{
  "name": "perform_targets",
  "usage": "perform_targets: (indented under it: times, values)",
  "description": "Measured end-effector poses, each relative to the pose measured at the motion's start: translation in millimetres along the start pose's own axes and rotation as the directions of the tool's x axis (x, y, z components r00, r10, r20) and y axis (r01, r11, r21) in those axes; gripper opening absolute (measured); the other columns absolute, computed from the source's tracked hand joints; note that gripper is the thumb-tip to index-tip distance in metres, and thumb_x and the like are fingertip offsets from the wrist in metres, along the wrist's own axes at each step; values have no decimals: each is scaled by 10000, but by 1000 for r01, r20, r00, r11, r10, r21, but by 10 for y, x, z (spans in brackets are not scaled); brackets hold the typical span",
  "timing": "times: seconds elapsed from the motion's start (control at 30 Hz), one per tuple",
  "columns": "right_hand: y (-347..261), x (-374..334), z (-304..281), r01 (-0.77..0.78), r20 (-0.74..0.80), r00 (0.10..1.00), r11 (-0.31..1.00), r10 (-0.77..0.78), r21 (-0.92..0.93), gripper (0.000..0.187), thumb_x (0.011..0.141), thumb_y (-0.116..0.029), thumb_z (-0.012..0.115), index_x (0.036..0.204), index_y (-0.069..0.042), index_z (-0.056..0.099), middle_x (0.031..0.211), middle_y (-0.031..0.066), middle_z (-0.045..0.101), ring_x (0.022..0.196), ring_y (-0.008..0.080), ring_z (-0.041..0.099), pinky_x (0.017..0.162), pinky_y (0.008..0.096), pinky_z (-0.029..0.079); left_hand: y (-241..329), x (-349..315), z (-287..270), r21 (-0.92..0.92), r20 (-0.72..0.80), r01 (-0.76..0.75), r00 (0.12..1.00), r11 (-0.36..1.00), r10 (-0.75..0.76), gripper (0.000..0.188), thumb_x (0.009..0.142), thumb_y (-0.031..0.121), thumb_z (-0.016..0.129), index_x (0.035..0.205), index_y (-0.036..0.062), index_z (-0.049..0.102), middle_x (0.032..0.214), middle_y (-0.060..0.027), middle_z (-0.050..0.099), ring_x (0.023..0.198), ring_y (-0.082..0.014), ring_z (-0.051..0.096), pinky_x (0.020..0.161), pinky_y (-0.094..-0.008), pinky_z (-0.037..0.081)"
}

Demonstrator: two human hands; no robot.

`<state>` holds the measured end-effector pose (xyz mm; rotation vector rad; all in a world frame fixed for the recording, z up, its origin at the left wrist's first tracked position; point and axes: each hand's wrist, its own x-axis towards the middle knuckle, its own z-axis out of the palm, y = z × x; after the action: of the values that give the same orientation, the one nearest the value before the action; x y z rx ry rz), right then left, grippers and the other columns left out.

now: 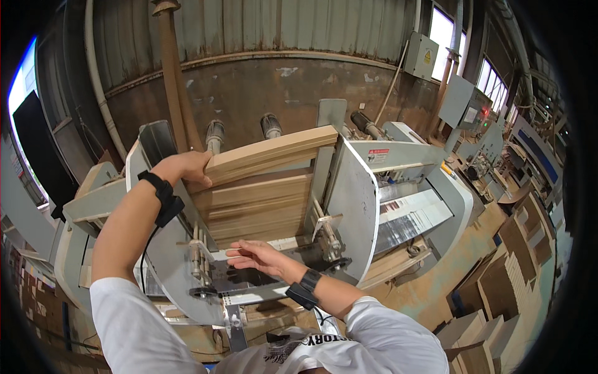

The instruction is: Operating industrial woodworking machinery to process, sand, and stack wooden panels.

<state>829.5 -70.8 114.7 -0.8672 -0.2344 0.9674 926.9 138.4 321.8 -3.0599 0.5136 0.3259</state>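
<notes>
My left hand [192, 167] is closed round the left end of a few long wooden boards [274, 154], laid together and slanting up to the right. These sit at the top of the machine's upright feed slot. Below them is a stack of wooden strips [258, 209], held between two grey side plates. My right hand [256, 257] is lower, in front of the stack, palm partly up with fingers apart. I cannot make out anything held in it. Beside it are metal adjusting rods [200, 262] with black handwheels [204, 292].
The grey machine's curved side panel [352, 206] rises on the right, with a sloped metal surface [414, 215] beyond it. Motors [271, 126] stand behind the slot. A control box [464, 103] is at the far right. Stacked wood pieces [483, 330] lie at the lower right.
</notes>
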Motion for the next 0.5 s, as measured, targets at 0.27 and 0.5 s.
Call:
perform_targets:
  times: [0.27, 0.5]
  values:
    - [-2, -1143, 136, 172, -155, 970, 981, -185, -94, 428, 892, -239, 484, 1214, 29, 400, 1090, 194, 548, 900, 249, 601, 764, 344, 513, 355, -160, 159, 276, -255, 230, 954, 933, -160, 1056, 548, 342, 761, 1350, 39, 144, 1270, -204, 375, 1185, -357, 359, 986, -544, 247]
    - [-225, -2363, -354, 613, -162, 740, 753, -653, -237, 467, 862, -324, 499, 1200, -10, 419, 1011, 196, 581, 808, 264, 608, 717, 355, 502, 1073, -1391, 750, -241, -769, -435, 630, 868, 103, 544, 755, 285, 649, 1221, 73, 464, 1021, -99, 589, 977, -192, 552, 794, -313, 438]
